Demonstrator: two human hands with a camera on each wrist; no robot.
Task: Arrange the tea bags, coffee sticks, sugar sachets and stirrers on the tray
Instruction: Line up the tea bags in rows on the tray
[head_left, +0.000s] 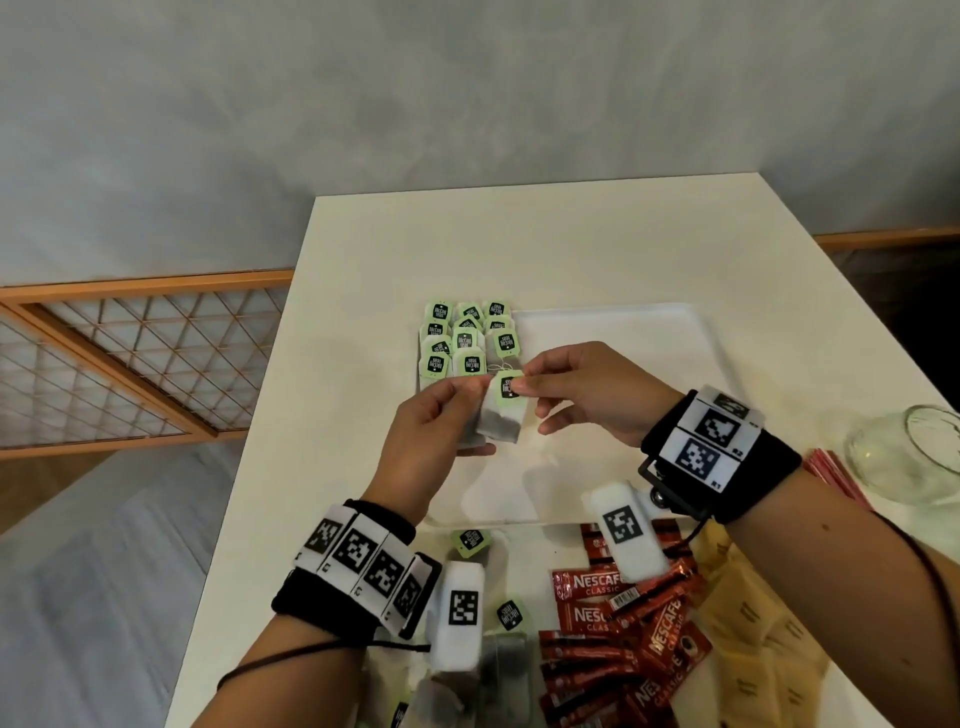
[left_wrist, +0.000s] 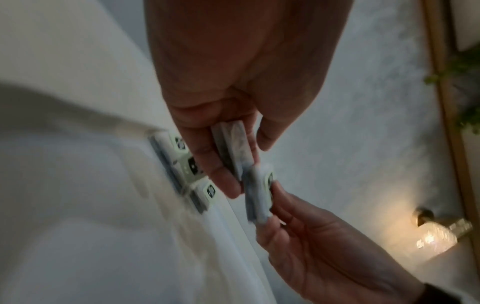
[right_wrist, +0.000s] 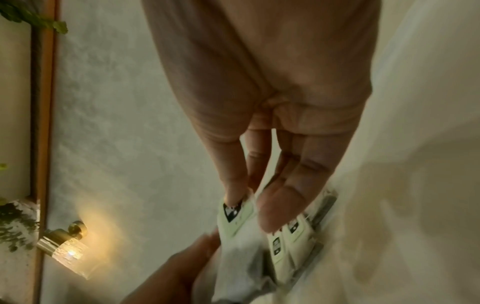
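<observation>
Over the white tray (head_left: 613, 332) both hands are busy with tea bags: the left hand (head_left: 431, 431) has its grip curled round a small stack of bags (left_wrist: 228, 144), thumb on top and fingers beneath, while the right hand (head_left: 587, 395) pinches the green tag (head_left: 508, 387) of the front tea bag (head_left: 500, 423) between thumb and forefinger, its other fingers loosely bent and holding nothing. That bag hangs just above the tray's near-left part, close to the block of laid tea bags (head_left: 462, 338) that fills the tray's far-left corner in rows, tags up. The likely step is peeling one bag off the stack to set it beside the last row. The weak point is the tag — it is joined to the bag only by a thin string, so a pull on the tag alone could unwind the string and leave the bag dangling or swinging into the neat rows and knocking them askew. The stack in the left hand is soft and slippery, and a loosened hold might shed a second bag onto the tray. More tea bags (head_left: 470, 540), the Nescafe coffee sticks (head_left: 592, 587), the tan sugar sachets (head_left: 748, 613) and the red stirrers (head_left: 831, 470) beside a glass jar (head_left: 904, 457) lie on the desk (head_left: 363, 260) off the tray, so most of the arranging appears undone.
</observation>
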